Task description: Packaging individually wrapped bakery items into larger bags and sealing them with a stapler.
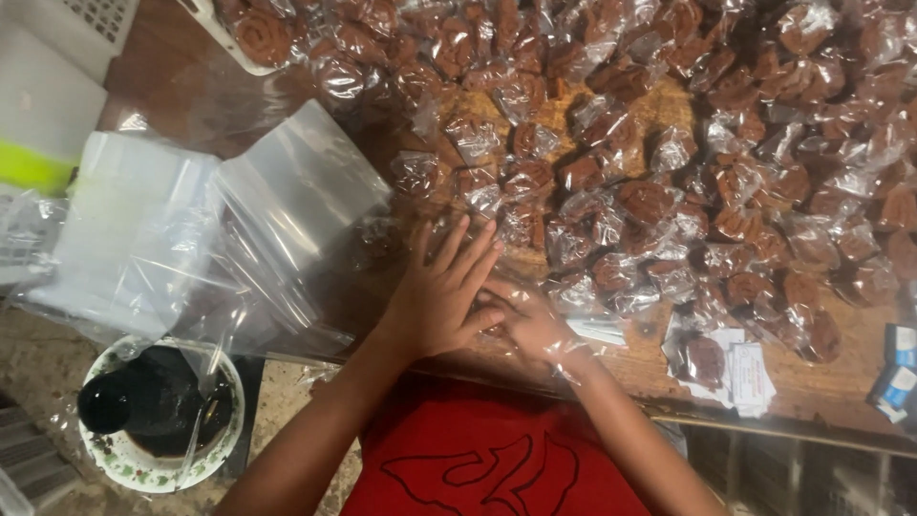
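My left hand (441, 291) lies flat with fingers spread on a clear plastic bag (535, 287) at the near edge of the wooden table (831, 382). My right hand (533, 330) is partly under the left one, fingers curled on the same bag; what is inside it is hidden. Several small clear bags, each with a brown rolled pastry (650, 201), cover the table beyond my hands.
A stack of empty clear bags (287, 205) lies to the left, with more plastic sheets (124, 229). A dark bottle stands in a patterned bowl (158, 411) at lower left. White paper labels (750, 377) and small blue-white boxes (898, 377) lie at right.
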